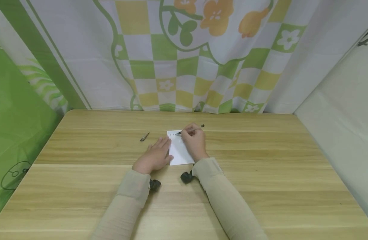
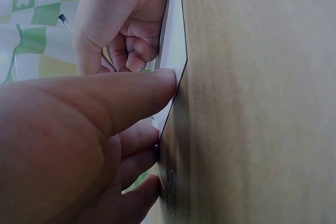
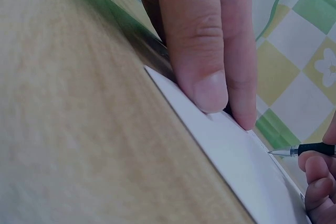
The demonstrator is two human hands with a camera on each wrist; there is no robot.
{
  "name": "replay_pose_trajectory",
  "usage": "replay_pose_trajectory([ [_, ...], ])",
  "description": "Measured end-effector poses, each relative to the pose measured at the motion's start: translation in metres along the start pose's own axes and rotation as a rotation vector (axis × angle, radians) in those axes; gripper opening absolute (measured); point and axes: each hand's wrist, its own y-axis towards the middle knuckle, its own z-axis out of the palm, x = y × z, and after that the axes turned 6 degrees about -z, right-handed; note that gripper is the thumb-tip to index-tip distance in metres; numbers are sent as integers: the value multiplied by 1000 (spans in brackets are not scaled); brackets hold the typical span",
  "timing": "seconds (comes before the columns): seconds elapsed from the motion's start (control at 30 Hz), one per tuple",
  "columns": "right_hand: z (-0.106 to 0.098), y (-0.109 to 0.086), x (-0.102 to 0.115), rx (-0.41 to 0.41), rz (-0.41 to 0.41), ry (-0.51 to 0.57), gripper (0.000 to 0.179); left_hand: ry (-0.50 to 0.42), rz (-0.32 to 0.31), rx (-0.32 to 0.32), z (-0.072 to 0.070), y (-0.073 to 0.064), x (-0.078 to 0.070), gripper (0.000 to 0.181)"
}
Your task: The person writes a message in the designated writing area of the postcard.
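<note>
A small white sheet of paper lies on the table, with a few small dark marks along its top. My right hand pinches a slim pen with a clear barrel and a dark grip, its tip at the upper part of the sheet. In the head view the pen's black rear end sticks out beyond the knuckles. My left hand rests flat at the sheet's left edge, thumb and fingertips pressing on the paper. Left of the sheet lies a pen cap with a clip.
The wooden table extends around both forearms. A checked green and yellow curtain hangs behind its far edge. Dark wrist devices sit at the inner side of each cuff, close above the tabletop.
</note>
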Motion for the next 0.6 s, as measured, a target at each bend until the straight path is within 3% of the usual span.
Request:
replay_pose_trajectory([
  [0.6, 0, 0, 0, 8, 2, 15, 6, 11, 2, -13, 3, 3, 4, 71],
])
